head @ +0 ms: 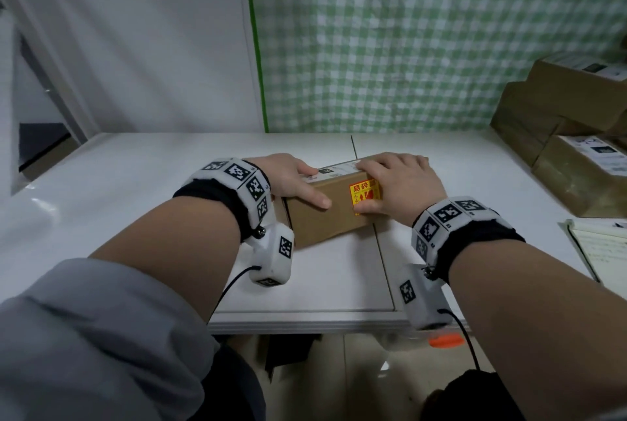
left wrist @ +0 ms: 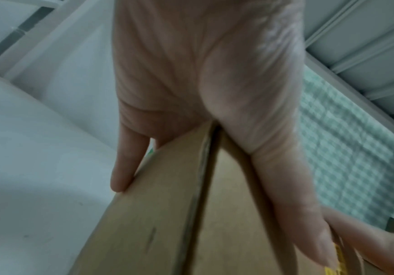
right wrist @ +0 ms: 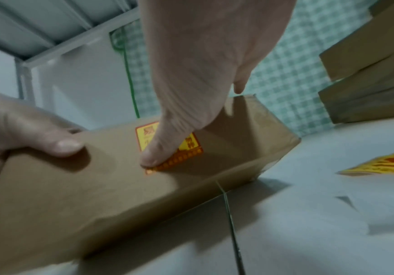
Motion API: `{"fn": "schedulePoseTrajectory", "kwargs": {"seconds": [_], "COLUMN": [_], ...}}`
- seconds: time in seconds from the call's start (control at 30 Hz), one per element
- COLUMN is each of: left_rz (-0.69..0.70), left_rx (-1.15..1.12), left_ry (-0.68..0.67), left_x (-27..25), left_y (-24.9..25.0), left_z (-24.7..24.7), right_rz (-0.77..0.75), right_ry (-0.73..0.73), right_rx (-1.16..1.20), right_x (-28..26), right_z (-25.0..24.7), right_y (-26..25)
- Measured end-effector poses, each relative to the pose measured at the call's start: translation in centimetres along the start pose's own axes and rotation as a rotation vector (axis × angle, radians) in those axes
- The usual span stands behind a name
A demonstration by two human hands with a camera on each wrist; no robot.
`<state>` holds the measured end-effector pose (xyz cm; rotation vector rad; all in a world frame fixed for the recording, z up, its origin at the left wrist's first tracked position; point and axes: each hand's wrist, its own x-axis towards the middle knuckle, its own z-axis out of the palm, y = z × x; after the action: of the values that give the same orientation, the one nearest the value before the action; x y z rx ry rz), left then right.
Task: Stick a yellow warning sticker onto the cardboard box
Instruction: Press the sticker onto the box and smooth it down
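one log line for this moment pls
phase: press-down | left hand: grips cardboard box, steadying | right hand: thumb presses yellow warning sticker on near side face | box: on white table

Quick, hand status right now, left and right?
Left hand: grips the cardboard box.
Right hand: open, thumb pressing the yellow sticker onto the box.
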<state>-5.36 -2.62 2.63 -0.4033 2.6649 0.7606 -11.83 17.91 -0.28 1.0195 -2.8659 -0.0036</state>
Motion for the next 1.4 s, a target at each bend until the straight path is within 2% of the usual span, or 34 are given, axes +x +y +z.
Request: {"fn": "schedulePoseTrajectory", "kwargs": {"seconds": [0.13, 0.23, 0.37, 0.53, 0.6, 0.77, 0.87, 0.97, 1.07, 1.23, 1.4], "left_rz": [0.018, 0.05, 0.133, 0.226, 0.253, 0.284, 0.286, 0.245, 0.162, 0.108, 0.077], "left_rx": [0.024, -0.008, -0.057, 0.062, 0.152, 0.333, 0.323, 0.246, 0.226, 0.167, 0.128], "left_ry": [0.006, 0.02, 0.147, 0.298, 0.379, 0.44, 0.528, 0.529, 0.493, 0.402, 0.304], "left_x": [0.1, 0.1, -0.6, -1.0, -0.8, 0.9, 3.2, 5.4, 7.6, 11.1, 13.8], "left_y": [-0.1, -0.4, -1.0, -1.1, -0.8, 0.3, 1.4, 2.5, 3.0, 3.2, 4.1], "left_z": [-0.2, -0.1, -0.3, -0.4, -0.4, -0.4, -1.1, -2.1, -3.1, -4.2, -5.3], "right_rz": [0.079, 0.02, -0.026, -0.043, -0.011, 0.09, 0.095, 0.145, 0.283, 0.398, 0.476], "right_ry": [0.045, 0.096, 0.019, 0.079, 0.086, 0.14, 0.21, 0.298, 0.343, 0.261, 0.267], "right_rx": [0.055, 0.116, 0.058, -0.066, -0.048, 0.051, 0.047, 0.076, 0.211, 0.317, 0.444], "right_x": [-0.3, -0.9, -0.8, 0.3, 0.8, 2.8, 4.8, 6.6, 7.7, 9.2, 10.8], "right_z": [-0.6, -0.5, 0.1, 0.1, -0.1, -1.0, -1.8, -1.4, -0.3, 0.9, 1.0], "right_y": [1.2, 0.8, -0.7, -0.8, -0.7, 0.3, 1.4, 2.8, 3.8, 5.6, 6.8]}}
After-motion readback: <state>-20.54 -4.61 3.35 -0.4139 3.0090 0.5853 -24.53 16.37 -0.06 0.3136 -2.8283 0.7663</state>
